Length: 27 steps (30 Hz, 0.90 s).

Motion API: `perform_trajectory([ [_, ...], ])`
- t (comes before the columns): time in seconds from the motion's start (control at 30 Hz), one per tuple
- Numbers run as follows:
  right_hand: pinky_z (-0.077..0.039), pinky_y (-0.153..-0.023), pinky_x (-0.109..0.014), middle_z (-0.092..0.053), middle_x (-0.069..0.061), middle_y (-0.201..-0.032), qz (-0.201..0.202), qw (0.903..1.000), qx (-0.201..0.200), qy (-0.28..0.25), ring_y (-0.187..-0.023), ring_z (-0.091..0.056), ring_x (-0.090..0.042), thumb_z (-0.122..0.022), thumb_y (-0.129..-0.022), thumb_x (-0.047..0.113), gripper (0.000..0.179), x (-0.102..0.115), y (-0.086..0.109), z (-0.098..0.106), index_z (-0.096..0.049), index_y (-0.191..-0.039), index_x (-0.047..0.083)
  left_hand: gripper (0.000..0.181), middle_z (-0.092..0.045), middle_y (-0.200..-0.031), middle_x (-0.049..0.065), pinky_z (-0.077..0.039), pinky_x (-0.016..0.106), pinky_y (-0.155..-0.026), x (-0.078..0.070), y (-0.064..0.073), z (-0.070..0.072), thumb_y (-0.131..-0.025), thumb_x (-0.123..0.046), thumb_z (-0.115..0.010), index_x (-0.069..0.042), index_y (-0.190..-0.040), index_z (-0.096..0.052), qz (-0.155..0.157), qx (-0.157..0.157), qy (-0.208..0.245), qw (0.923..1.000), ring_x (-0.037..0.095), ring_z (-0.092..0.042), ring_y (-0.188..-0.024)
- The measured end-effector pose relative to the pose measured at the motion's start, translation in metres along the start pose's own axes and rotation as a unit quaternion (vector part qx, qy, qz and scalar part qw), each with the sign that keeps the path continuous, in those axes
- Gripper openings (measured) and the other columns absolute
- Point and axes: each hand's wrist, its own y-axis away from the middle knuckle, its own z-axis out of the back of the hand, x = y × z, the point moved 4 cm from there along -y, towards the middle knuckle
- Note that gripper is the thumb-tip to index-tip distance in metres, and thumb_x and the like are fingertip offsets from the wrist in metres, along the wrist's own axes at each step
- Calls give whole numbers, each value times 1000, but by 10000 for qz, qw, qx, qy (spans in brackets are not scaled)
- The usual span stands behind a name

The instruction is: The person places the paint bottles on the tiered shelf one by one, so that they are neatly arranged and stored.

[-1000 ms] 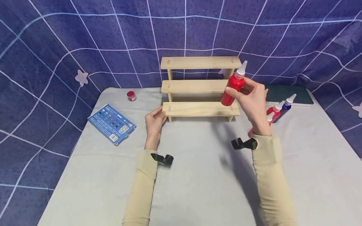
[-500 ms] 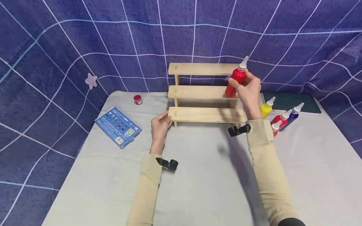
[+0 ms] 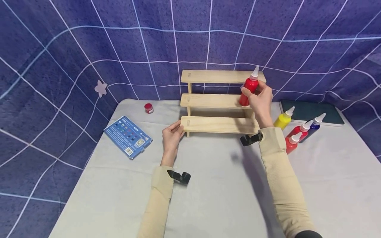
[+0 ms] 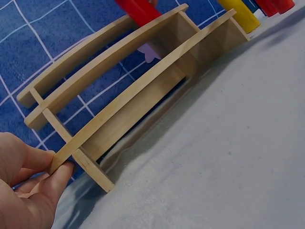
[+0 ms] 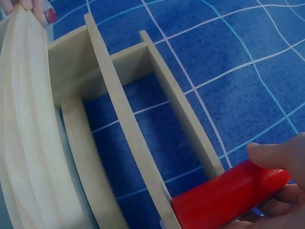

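A three-tier wooden shelf rack [image 3: 217, 124] stands at the back of the table. My left hand [image 3: 172, 140] pinches the left end of its lowest board between thumb and fingers, as the left wrist view shows. With my right hand [image 3: 262, 105] I grip a red squeeze bottle [image 3: 250, 85] with a clear pointed cap. The bottle is upright at the right end of the middle board. In the right wrist view its base [image 5: 183, 212] meets that board's edge; whether it bears its weight there I cannot tell.
Right of the rack stand a yellow bottle [image 3: 282, 121], two red bottles [image 3: 298, 130] and a dark blue bottle [image 3: 314, 128]. Behind them lies a dark green book [image 3: 312, 111]. To the left are a small red-lidded jar [image 3: 148, 108] and a blue printed card box [image 3: 128, 136].
My right hand has brought the red bottle back and down from in front of the rack to the middle board. The left hand keeps its grip; the head view has shifted slightly.
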Motion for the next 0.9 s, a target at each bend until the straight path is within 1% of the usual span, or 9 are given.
perform_trajectory([
  [0.2,-47,-87,-21,-65,-11,-121,-86,9999,35,41,-96,-59,-13,-73,-87,15,45,-2,-3,2,-61,-130,9,35,-60,-126,26,-55,30,-95,-2,1,-3,-92,5,-60,5,-128,-60,-85,32,74,9999,31,-60,-117],
  [0.37,-48,-88,-22,-64,-14,-123,-37,9998,178,93,-98,-59,-14,-73,-87,16,48,-3,-3,-1,-58,-132,7,37,-60,-127,24,-56,26,-93,0,0,-1,-92,4,-61,4,-129,-59,39,8,16,10000,29,-60,-117],
  [0.47,-49,-98,-25,-61,-16,-130,105,9994,318,78,-109,-59,-18,-72,-87,16,57,-1,0,2,-51,-138,6,37,-60,-128,24,-56,25,-92,3,0,1,-92,4,-61,3,-130,-59,117,-11,17,9999,28,-60,-117],
  [0.53,-46,-107,-29,-57,-16,-136,221,9989,392,107,-120,-56,-22,-73,-87,18,65,5,5,7,-44,-144,6,37,-59,-128,24,-56,25,-92,3,0,0,-92,4,-61,3,-130,-59,111,-14,14,9999,28,-59,-117],
  [0.6,-40,-114,-33,-52,-16,-142,365,9982,457,134,-130,-50,-25,-73,-87,20,70,14,12,14,-39,-147,5,37,-59,-128,24,-56,26,-93,2,-1,0,-92,4,-61,4,-130,-59,67,-10,3,10000,28,-59,-117],
  [0.67,-36,-117,-35,-48,-15,-146,459,9974,548,106,-135,-45,-26,-73,-88,21,73,22,21,23,-36,-149,6,37,-59,-128,24,-56,26,-93,3,-1,1,-93,4,-61,4,-130,-59,41,-8,-29,10000,29,-59,-117],
  [0.77,-32,-119,-36,-43,-14,-150,587,9958,707,-26,-139,-40,-25,-72,-88,21,74,34,37,38,-35,-150,7,37,-59,-128,25,-55,26,-93,2,-1,0,-93,4,-60,4,-130,-58,2,33,-67,10000,29,-59,-117],
  [0.9,-31,-120,-35,-43,-13,-151,685,9939,835,-226,-139,-41,-23,-72,-89,18,73,41,52,61,-35,-151,9,37,-58,-128,25,-56,24,-91,2,-1,-1,-93,4,-59,4,-130,-58,-30,75,-50,10000,29,-59,-117],
])
